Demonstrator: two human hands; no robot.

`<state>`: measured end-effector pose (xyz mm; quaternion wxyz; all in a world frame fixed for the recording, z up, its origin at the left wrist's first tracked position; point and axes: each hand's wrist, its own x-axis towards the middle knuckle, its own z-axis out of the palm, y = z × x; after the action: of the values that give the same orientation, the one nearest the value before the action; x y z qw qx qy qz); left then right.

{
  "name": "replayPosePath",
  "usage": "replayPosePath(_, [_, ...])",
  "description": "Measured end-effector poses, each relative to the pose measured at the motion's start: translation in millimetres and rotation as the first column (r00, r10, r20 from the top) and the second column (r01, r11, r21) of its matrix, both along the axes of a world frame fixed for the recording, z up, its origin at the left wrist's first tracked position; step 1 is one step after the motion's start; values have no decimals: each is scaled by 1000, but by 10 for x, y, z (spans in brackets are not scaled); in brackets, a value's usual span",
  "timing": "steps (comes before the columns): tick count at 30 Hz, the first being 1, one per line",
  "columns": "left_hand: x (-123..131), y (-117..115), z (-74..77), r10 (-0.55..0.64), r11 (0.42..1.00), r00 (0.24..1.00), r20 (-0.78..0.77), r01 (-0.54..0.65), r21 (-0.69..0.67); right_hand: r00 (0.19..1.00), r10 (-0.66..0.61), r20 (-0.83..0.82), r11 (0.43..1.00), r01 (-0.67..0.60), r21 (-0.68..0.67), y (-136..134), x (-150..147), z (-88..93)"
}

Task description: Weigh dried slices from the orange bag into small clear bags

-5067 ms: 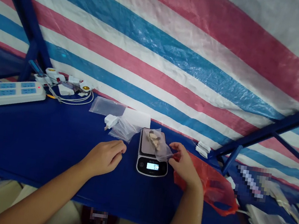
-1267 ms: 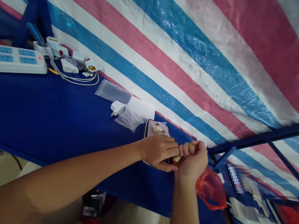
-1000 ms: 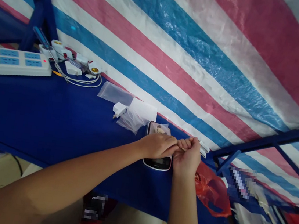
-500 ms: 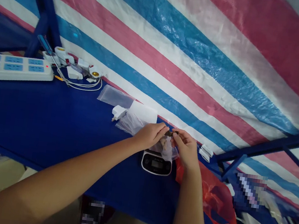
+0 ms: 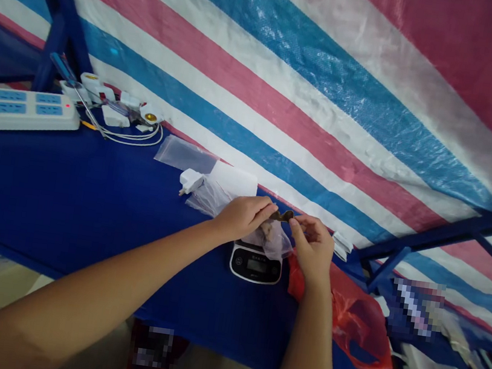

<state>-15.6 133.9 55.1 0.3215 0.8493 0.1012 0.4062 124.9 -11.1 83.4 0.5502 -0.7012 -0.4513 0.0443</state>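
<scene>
A thin, curled dark-brown piece (image 5: 286, 216), its kind not clear, stretches between my two hands above a small digital kitchen scale (image 5: 256, 266). My left hand (image 5: 244, 216) pinches its left end between thumb and fingers. At the other end, the thumb and fingertips of my right hand (image 5: 314, 246) are closed on it. Below the hands, a clear plastic bag (image 5: 279, 245) rests on the scale, with a light-brown lump (image 5: 266, 230) in or on it. My left hand partly hides the bag and the scale's platform. The scale's display is too small to read.
Left of the scale are a white plug adapter (image 5: 191, 180), clear bags (image 5: 210, 196) and white paper (image 5: 235, 180). A red plastic bag (image 5: 353, 318) lies to the right. A power strip (image 5: 22, 110) and cables (image 5: 135, 140) sit far left. Striped sheeting (image 5: 284, 110) rises behind the table.
My right hand has moved slightly right, away from my left, and more of the dark piece shows between them. The whole view has shifted a little.
</scene>
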Motion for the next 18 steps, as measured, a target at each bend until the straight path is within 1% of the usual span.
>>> replayPosePath(3, [12,-12,-7,-19,1000,1000,-10,19,3,1000,8,-6,1000,-8,-5,1,9,-4])
replayPosePath(6, [22,-14,-5,-43,998,999,-28,44,40,999,27,-18,1000,-27,-4,-2,31,-9])
replayPosePath(8, [9,16,11,-32,998,999,-12,33,53,1000,13,3,1000,-13,-26,-15,59,-10])
replayPosePath(11, [-36,108,45,56,998,998,29,-56,6,995,-9,95,988,23,-156,-31,120,-30])
replayPosePath(14, [-71,193,53,136,991,991,21,-135,-18,987,18,158,946,34,-322,-15,162,-87])
replayPosePath(16, [-73,210,40,141,990,990,-2,-141,-9,991,20,132,929,30,-369,17,158,-138])
replayPosePath(18, [-63,197,22,123,992,992,-17,-123,1,995,7,96,927,30,-374,55,131,-184])
